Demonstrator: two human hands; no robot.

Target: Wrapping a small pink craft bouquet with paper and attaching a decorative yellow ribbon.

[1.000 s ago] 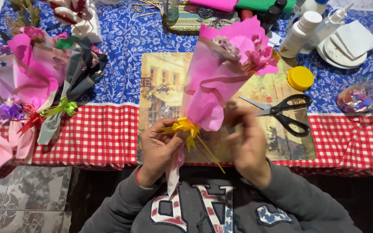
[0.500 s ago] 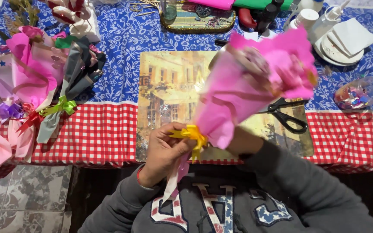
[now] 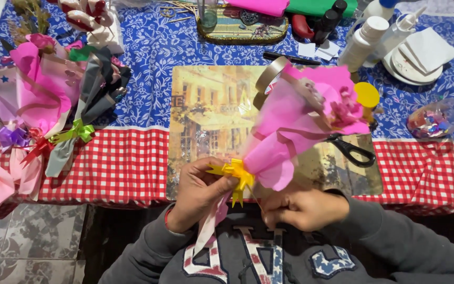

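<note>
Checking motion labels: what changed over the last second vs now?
The pink bouquet tipped further right and lower over the scissors. The right hand dropped from its stem to below it, near the chest. The left hand keeps pinching the yellow bow. The finished bouquets at left and the picture mat stayed put.

Person wearing a dark grey sweatshirt, long sleeves reaching to the wrists, large appliqué letters showing across the chest in red-and-white check and star-patterned blue, thin red band circling the left wrist (image 3: 170, 216)
</note>
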